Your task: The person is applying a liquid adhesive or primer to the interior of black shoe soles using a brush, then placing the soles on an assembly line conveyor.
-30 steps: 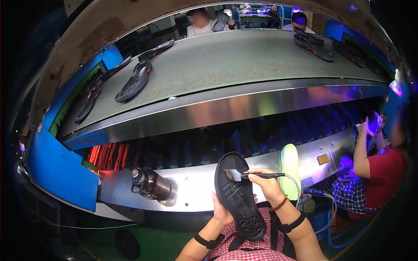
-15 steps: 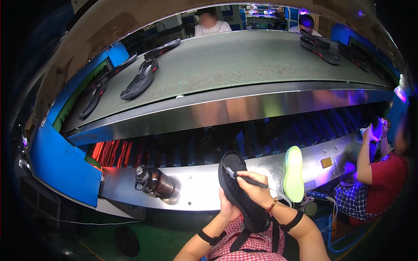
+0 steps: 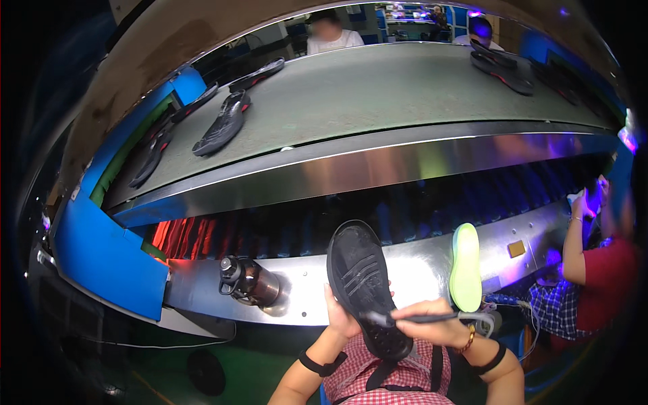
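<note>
So the black shoe sole (image 3: 364, 287) is held up right in front of the person, tread side facing the camera, over the edge of the shiny metal ledge (image 3: 418, 270). Its long axis runs pretty much up and down in the view with a slight lean: the rounded end points up and a bit left toward the conveyor, the other end sits down near the checked red apron (image 3: 378, 378). The left hand (image 3: 339, 317) is behind it, fingers wrapped around the left edge, so it's clamped on the sole. The right hand (image 3: 432, 327) has its fingers pinched closed around a thin dark brush-like tool (image 3: 405, 318), lying roughly sideways, with its tip touching the lower part of the sole. Just to the right, a lime green sole (image 3: 466, 266) lies on the ledge, also pointing up-down. To the left on the same ledge there's a dark bottle (image 3: 248, 281) on its side. Up on the grey conveyor belt (image 3: 378, 88) several more dark soles (image 3: 223, 125) lie well apart. Another person in a red shirt (image 3: 607, 283) is at the right edge.
</note>
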A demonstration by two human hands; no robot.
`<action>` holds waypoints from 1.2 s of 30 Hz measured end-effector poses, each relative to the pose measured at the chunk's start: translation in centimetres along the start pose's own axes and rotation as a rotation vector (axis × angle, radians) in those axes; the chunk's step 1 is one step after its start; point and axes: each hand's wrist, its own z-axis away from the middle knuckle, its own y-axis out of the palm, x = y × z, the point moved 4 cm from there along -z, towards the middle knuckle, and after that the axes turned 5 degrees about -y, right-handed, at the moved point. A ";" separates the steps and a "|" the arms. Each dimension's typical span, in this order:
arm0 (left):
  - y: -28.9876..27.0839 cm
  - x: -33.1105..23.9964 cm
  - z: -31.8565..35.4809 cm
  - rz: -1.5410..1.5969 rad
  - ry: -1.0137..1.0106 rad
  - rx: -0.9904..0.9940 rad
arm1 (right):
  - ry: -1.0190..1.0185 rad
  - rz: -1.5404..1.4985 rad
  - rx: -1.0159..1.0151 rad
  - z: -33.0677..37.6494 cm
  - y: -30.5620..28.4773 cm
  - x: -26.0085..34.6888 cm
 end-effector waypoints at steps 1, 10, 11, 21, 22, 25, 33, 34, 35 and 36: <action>0.3 0.6 0.0 0.056 0.000 -0.015 | -0.045 -0.020 -0.063 -0.9 -0.9 0.7; 1.9 1.5 0.2 0.217 0.042 0.078 | -0.224 -0.129 -0.081 -3.0 0.4 2.8; 1.4 1.3 0.7 -0.064 0.108 -0.118 | -0.055 -0.248 0.004 -2.7 0.5 2.2; 4.9 -0.5 -0.5 -0.016 0.155 0.115 | -0.248 -0.183 0.034 -2.6 0.0 3.5; 5.2 -0.7 -0.5 -0.019 0.153 0.139 | -0.267 -0.252 0.006 -2.4 -0.2 3.6; 5.0 -0.9 -0.7 -0.062 0.176 0.007 | -0.242 0.076 -0.163 -2.3 -1.2 3.5; 5.1 -2.1 -0.6 -0.034 0.255 0.106 | -0.221 -0.081 -0.109 -1.8 -1.7 3.3; 5.0 -2.2 -0.6 -0.016 0.280 0.098 | -0.228 -0.003 -0.122 -1.9 -1.7 3.3; 4.9 -2.4 -0.6 -0.018 0.299 0.080 | -0.281 0.035 -0.025 -1.9 -1.3 3.4; 4.8 -2.7 -0.6 -0.022 0.308 0.052 | -0.287 0.044 0.041 -1.9 -1.1 3.4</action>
